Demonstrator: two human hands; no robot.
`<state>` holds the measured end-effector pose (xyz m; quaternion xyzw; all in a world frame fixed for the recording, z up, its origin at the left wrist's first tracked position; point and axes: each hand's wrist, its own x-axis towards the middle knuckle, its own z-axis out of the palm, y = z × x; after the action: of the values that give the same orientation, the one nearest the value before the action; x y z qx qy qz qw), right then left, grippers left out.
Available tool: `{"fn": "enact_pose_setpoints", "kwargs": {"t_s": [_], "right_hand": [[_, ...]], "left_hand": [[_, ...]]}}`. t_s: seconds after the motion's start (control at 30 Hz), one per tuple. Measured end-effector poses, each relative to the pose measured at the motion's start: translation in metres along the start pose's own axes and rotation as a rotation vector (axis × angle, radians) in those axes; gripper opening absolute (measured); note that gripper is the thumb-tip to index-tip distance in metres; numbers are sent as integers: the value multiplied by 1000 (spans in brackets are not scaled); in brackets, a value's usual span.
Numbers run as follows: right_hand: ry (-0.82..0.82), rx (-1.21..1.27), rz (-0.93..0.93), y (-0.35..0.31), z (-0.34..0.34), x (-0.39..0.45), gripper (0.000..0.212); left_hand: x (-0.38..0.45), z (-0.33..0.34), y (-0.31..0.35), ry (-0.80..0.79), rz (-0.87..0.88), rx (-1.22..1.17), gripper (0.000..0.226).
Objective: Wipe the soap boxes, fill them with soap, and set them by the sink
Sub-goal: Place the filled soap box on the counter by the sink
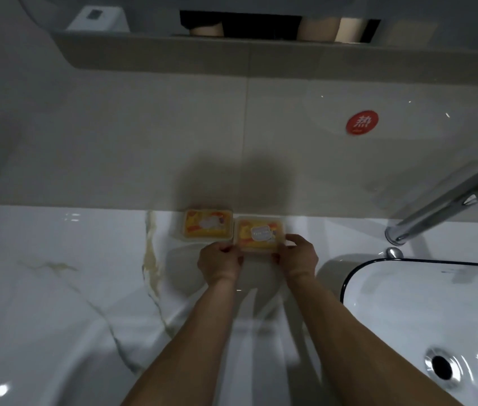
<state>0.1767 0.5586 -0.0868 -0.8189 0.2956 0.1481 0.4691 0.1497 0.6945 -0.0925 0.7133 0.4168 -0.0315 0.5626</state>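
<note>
Two clear soap boxes with yellow-orange soap inside stand side by side on the white marble counter [56, 288], against the tiled wall. The left soap box [207, 224] stands free. The right soap box [258, 234] is held from both sides: my left hand [220, 260] pinches its left near corner and my right hand [299, 254] grips its right end. The two boxes touch or nearly touch. The sink [425, 303] lies to the right of them.
A chrome tap [448, 200] reaches over the sink from the right. A red round sticker [362, 122] is on the wall tile. A shelf ledge [231, 51] runs above. The drain hole [441, 367] shows in the basin.
</note>
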Motion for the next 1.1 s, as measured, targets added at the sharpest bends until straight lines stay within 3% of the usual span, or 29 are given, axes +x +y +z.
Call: {"fn": "enact_pose_setpoints", "kwargs": {"t_s": [0.1, 0.33, 0.5, 0.63, 0.8, 0.93, 1.1], "right_hand": [[8, 26, -9, -5, 2, 7, 38], [21, 27, -36, -13, 6, 18, 37], [14, -42, -31, -11, 3, 15, 46], [19, -79, -59, -13, -2, 2, 49], [25, -7, -123, -20, -19, -35, 44], [97, -103, -274, -24, -41, -84, 46], [170, -183, -353, -20, -69, -144, 47]], "left_hand": [[4, 3, 6, 3, -26, -97, 9], [5, 5, 17, 48, -74, -235, 13], [2, 0, 17, 43, -33, -129, 12], [-5, -15, 21, 55, 83, 103, 5], [-23, -40, 27, 63, 287, 407, 17], [-47, -61, 27, 94, 596, 554, 20], [-82, -78, 31, 68, 829, 583, 23]]}}
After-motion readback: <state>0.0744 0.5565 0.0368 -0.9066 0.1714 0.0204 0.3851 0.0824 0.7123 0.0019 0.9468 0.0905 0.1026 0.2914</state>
